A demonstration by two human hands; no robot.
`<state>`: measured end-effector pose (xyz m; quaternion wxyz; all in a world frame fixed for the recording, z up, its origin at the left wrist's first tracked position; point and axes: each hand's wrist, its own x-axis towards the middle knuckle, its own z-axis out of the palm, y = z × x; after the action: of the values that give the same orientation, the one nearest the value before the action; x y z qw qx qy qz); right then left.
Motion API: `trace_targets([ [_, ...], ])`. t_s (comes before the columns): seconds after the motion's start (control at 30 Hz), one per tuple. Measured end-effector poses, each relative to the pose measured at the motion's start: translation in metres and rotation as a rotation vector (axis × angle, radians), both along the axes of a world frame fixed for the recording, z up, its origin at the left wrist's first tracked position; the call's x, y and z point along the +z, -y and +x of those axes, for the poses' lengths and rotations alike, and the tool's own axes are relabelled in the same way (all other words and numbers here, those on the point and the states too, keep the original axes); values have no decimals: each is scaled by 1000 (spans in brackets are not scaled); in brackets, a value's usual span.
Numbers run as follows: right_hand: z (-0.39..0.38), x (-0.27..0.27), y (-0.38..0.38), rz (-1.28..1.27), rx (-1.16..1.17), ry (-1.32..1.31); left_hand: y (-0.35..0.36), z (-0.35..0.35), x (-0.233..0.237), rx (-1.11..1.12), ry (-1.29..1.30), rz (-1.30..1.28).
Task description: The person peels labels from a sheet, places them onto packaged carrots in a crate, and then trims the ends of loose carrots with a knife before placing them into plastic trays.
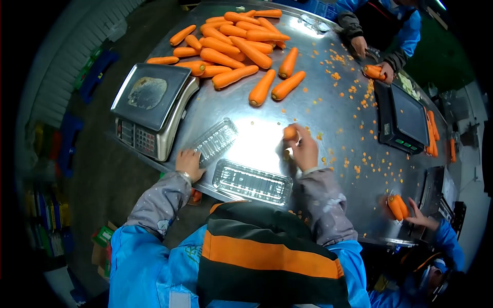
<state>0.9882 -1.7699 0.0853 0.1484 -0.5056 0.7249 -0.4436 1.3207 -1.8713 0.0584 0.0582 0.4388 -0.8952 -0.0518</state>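
At the table's near edge, my left hand has its fingers closed on the lower end of a clear plastic tray. A second clear plastic tray lies flat between my two hands. My right hand, a little above the tabletop, pinches a carrot, of which only a short rounded orange part shows. Beyond the trays, a few loose carrots lie beside a large heap of carrots.
A scale stands at the left edge, another scale at the right. Orange scraps are strewn over the metal table. A co-worker's hands hold a carrot at the far right; another person's hand is by carrots near right.
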Motion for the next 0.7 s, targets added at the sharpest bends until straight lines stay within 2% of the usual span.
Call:
trace_targets([
  [0.03, -11, 9, -4, -59, -105, 97, -2, 6, -6, -14, 33, 20],
  [0.1, -30, 24, -25, 28, -282, 787, 2, 15, -23, -50, 114, 23],
  [0.17, -34, 37, -50, -139, -285, 1072, -2, 12, -14, 4, -73, 19],
  [0.23, -40, 43, -77, -202, -339, 1113, 3, 13, -7, 44, -115, 59],
  [0.4, -52, 42, -159, -178, -512, 923, 11, -4, 24, 35, -157, 27],
  [0.5, -58, 41, -202, -207, -557, 895, 25, -10, 32, 58, 55, 90],
  [0.57, -57, 41, -222, -255, -613, 889, 27, -19, 42, 192, 144, 243],
  [0.63, -59, 42, -245, -305, -662, 899, 25, -34, 51, 41, -275, 153],
  [0.67, -65, 32, -263, -320, -607, 906, 18, -48, 62, 35, -344, 160],
  [0.7, -65, 37, -269, -361, -609, 920, 9, -73, 82, -74, -313, 97],
])
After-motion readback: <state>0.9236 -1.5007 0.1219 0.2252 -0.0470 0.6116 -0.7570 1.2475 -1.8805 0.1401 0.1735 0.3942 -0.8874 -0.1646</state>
